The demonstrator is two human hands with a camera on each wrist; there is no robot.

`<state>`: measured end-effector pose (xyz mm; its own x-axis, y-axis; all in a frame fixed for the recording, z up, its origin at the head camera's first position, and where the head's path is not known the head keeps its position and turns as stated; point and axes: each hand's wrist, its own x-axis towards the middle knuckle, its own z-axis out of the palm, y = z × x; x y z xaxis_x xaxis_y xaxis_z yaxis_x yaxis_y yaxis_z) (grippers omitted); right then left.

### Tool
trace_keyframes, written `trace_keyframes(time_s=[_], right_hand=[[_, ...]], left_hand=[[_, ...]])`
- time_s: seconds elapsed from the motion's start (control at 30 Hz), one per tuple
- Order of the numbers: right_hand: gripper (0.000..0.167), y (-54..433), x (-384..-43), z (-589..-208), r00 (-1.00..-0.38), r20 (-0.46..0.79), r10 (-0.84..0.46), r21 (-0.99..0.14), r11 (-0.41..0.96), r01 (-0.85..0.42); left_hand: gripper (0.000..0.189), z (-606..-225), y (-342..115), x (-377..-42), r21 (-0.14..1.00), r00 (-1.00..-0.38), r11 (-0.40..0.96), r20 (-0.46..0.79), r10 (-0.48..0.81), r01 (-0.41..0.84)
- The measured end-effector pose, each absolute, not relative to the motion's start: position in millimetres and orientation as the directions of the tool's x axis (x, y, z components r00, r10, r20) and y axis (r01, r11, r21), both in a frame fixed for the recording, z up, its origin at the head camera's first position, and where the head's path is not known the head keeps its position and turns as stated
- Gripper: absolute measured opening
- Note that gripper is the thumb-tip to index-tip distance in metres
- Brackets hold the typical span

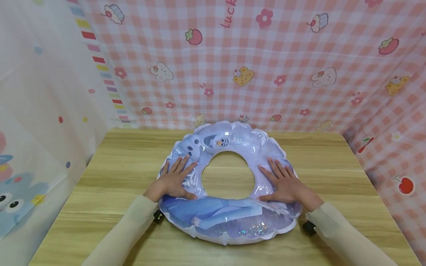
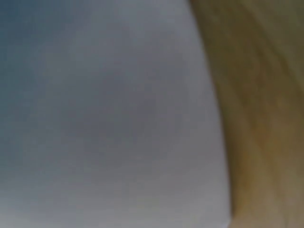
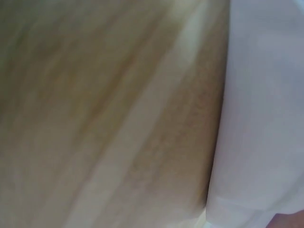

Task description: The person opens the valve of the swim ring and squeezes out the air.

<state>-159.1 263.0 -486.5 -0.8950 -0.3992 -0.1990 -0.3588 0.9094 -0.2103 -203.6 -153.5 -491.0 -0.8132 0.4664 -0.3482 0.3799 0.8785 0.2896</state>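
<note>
An inflated swim ring (image 1: 226,218), pale lilac and blue with a snowman print and glitter inside, lies flat on the wooden table. My left hand (image 1: 174,179) rests on its left side, fingers spread and straight. On the opposite side my right hand (image 1: 283,183) lies the same way, palm down with the thumb toward the central hole. Up close and blurred, the ring's pale side (image 2: 118,109) fills most of the left wrist view. In the right wrist view, the ring's white side (image 3: 261,118) runs down the right edge.
The wooden table (image 1: 116,170) shows through the ring's hole and around it. A pink checked cloth (image 1: 213,62) with printed fruit and animals hangs behind and at the right. At the left hangs a white patterned cloth (image 1: 40,92).
</note>
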Motion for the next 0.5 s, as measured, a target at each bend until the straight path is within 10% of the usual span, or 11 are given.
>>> trace_keyframes(time_s=[0.5], right_hand=[[0.109, 261.4, -158.6, -486.0, -0.896, -0.212, -0.390, -0.210, 0.914, -0.348]], left_hand=[[0.121, -491.6, -151.6, -202.0, 0.278, -0.828, 0.889, -0.341, 0.446, 0.365]])
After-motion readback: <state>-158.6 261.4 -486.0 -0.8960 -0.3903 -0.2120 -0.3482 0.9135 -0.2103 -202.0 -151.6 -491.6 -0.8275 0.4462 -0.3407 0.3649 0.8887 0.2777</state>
